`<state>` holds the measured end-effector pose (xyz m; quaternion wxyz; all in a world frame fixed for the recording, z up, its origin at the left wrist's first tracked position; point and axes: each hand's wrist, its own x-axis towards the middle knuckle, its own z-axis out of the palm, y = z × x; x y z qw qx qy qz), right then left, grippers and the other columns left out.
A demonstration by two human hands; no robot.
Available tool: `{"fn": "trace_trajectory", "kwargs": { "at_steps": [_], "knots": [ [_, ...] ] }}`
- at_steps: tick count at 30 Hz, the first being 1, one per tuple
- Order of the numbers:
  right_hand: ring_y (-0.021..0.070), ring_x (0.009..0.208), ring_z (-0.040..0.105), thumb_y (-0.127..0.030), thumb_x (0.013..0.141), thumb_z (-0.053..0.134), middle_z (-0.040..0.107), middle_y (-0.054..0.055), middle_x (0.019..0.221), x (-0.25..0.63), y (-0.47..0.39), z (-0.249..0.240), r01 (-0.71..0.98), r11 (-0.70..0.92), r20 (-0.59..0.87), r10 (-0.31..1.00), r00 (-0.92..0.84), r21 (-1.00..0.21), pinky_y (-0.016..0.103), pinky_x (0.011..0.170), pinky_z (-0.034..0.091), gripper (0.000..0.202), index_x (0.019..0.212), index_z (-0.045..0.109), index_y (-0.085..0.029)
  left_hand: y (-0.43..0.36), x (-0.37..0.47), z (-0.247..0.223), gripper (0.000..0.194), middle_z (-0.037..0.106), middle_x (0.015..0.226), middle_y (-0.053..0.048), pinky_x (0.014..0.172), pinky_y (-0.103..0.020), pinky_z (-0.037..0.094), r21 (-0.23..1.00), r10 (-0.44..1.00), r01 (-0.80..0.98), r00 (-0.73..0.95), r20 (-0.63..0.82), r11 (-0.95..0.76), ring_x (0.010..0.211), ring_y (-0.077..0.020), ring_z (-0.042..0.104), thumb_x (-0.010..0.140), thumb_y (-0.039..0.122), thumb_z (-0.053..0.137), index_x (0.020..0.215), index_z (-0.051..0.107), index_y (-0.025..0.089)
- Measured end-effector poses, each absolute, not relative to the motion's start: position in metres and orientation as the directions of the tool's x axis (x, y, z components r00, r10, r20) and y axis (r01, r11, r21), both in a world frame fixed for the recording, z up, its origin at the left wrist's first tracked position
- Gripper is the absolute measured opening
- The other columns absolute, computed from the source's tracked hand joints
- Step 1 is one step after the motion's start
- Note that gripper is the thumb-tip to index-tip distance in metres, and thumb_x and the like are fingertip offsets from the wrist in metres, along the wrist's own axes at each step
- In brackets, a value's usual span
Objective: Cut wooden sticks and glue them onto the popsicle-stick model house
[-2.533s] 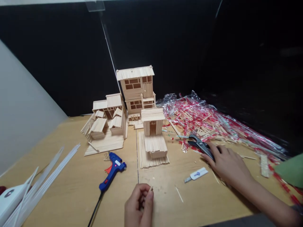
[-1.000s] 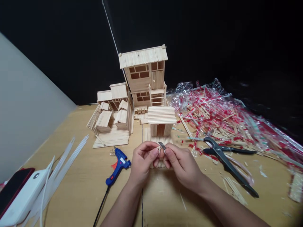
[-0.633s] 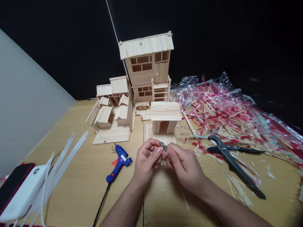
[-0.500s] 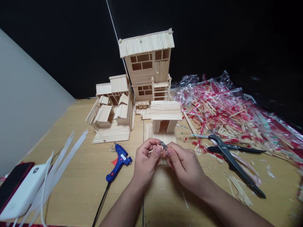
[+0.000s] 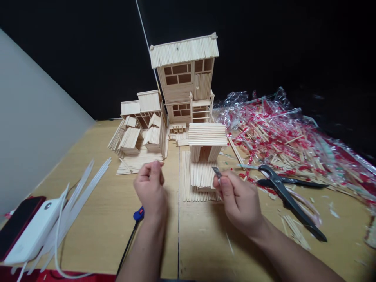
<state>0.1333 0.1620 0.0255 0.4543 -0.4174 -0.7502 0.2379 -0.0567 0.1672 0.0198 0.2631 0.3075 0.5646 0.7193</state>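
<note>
My right hand (image 5: 239,199) pinches a small grey metal blade (image 5: 216,171) at the front right of the small stick-built hut (image 5: 207,135). Over the blue glue gun (image 5: 139,214), my left hand (image 5: 150,188) is closed, thumb against the fingers; whatever it may hold is too small to name. Only the rear end of the glue gun shows, the rest being hidden by that hand. Behind stand a tall stick-built house (image 5: 176,86) and a lower stick-built model (image 5: 142,137) to its left.
Wrappers and loose sticks (image 5: 282,141) are heaped at the right, with large dark shears (image 5: 293,203) in front. At the left lie a phone (image 5: 20,227), a white power bank (image 5: 35,231) and glue sticks (image 5: 79,203). Cut sticks (image 5: 296,232) lie lower right.
My hands have moved apart. The left has shifted left over the glue gun; the right has moved slightly right with the blade. The hut's front base is now uncovered.
</note>
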Motion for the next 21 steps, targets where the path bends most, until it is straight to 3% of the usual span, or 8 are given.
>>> {"fn": "trace_trajectory", "kwargs": {
  "at_steps": [5, 8, 10, 12, 15, 18, 21],
  "knots": [
    [0.0102, 0.049, 0.052, -0.025, 0.102, 0.037, 0.053, -0.004, 0.059, 0.136, 0.167, 0.02, 0.437, 0.511, 0.474, 0.858, -0.199, -0.741, 0.023, 0.052, 0.037, 0.025, 0.084, 0.054, -0.021, 0.174, -0.089, 0.021, 0.05, 0.033, 0.047, 0.005, 0.045, -0.024, 0.02, 0.923, 0.7, 0.371, -0.634, 0.328, -0.097, 0.044, -0.0094, 0.029, 0.093, 0.054, 0.048, 0.067, 0.066, 0.015],
    [0.01, 0.048, 0.05, -0.026, 0.102, 0.038, 0.051, -0.005, 0.058, 0.136, 0.169, 0.016, 0.437, 0.516, 0.488, 0.853, -0.186, -0.736, 0.023, 0.052, 0.036, 0.026, 0.084, 0.055, -0.02, 0.176, -0.09, 0.015, 0.05, 0.035, 0.049, 0.005, 0.046, -0.024, 0.022, 0.912, 0.746, 0.405, -0.586, 0.315, -0.067, 0.046, -0.0105, 0.032, 0.096, 0.052, 0.044, 0.07, 0.065, 0.015],
    [0.0099, 0.047, 0.048, -0.028, 0.102, 0.039, 0.049, -0.005, 0.057, 0.136, 0.169, 0.015, 0.396, 0.508, 0.487, 0.858, -0.16, -0.765, 0.024, 0.052, 0.035, 0.026, 0.084, 0.056, -0.02, 0.177, -0.084, 0.014, 0.034, 0.036, 0.051, 0.006, 0.046, -0.022, 0.023, 0.947, 0.768, 0.289, -0.571, 0.29, -0.142, 0.047, -0.0101, 0.032, 0.092, 0.047, 0.054, 0.078, 0.061, 0.017],
    [0.0099, 0.046, 0.045, -0.031, 0.102, 0.041, 0.047, -0.005, 0.057, 0.135, 0.169, 0.015, 0.304, 0.463, 0.44, 0.886, -0.143, -0.833, 0.024, 0.05, 0.034, 0.025, 0.088, 0.057, -0.02, 0.176, -0.074, 0.015, 0.022, 0.033, 0.052, 0.009, 0.045, -0.02, 0.021, 0.973, 0.831, 0.053, -0.511, 0.219, -0.224, 0.046, -0.0088, 0.027, 0.09, 0.04, 0.06, 0.086, 0.055, 0.019],
    [0.0095, 0.046, 0.04, -0.038, 0.098, 0.051, 0.048, -0.005, 0.06, 0.131, 0.166, 0.018, 0.147, 0.351, 0.324, 0.929, -0.177, -0.925, 0.023, 0.046, 0.032, 0.021, 0.1, 0.061, -0.02, 0.167, -0.051, 0.02, 0.019, 0.025, 0.052, 0.012, 0.044, -0.018, 0.015, 0.939, 0.966, -0.302, -0.241, 0.091, -0.164, 0.044, -0.0071, 0.017, 0.089, 0.034, 0.063, 0.095, 0.049, 0.022],
    [0.0094, 0.046, 0.041, -0.036, 0.091, 0.064, 0.05, -0.006, 0.059, 0.126, 0.164, 0.023, 0.092, 0.316, 0.29, 0.932, -0.218, -0.944, 0.022, 0.045, 0.032, 0.02, 0.102, 0.065, -0.02, 0.153, -0.026, 0.021, 0.021, 0.026, 0.051, 0.013, 0.044, -0.017, 0.016, 0.906, 0.998, -0.419, -0.01, 0.055, -0.054, 0.044, -0.006, 0.016, 0.09, 0.034, 0.062, 0.099, 0.047, 0.022],
    [0.0099, 0.048, 0.049, -0.029, 0.087, 0.068, 0.06, -0.004, 0.059, 0.123, 0.163, 0.025, 0.074, 0.34, 0.318, 0.924, -0.213, -0.938, 0.021, 0.047, 0.038, 0.011, 0.092, 0.069, -0.019, 0.146, -0.012, 0.02, 0.023, 0.028, 0.051, 0.013, 0.045, -0.016, 0.019, 0.894, 0.996, -0.446, 0.052, 0.068, -0.038, 0.044, -0.0053, 0.019, 0.09, 0.035, 0.063, 0.098, 0.047, 0.022]
  ]
}}
